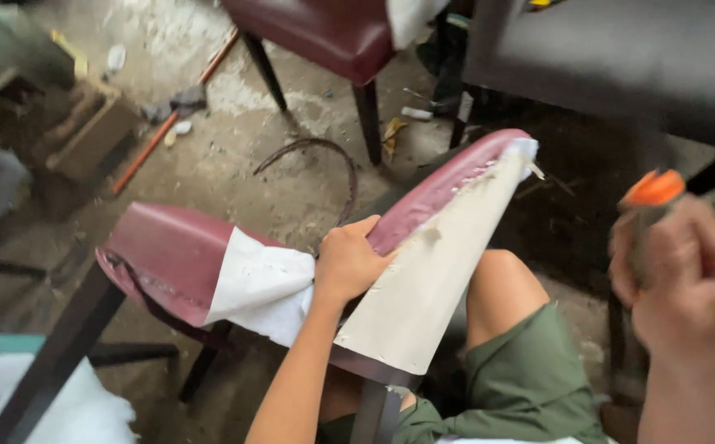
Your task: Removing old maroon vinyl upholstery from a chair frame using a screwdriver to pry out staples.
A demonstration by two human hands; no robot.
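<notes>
Head view: a person's two hands at work on an overturned maroon chair seat.

Head view: the left hand (346,265) is clenched on the edge of the maroon chair seat (423,205), thumb and fingers folded over the rim where the vinyl covering meets the pale underside panel (423,288). The seat lies tilted across the person's lap, above the green shorts (530,378). A white lining cloth (263,284) hangs out just beside the left hand. The right hand (690,284), blurred at the right edge of the view, is closed in a grip around an orange-handled tool (652,191), well apart from the seat. On the concrete floor (234,156) beyond stand another maroon chair (316,33) and a curved strip (325,156).
</notes>
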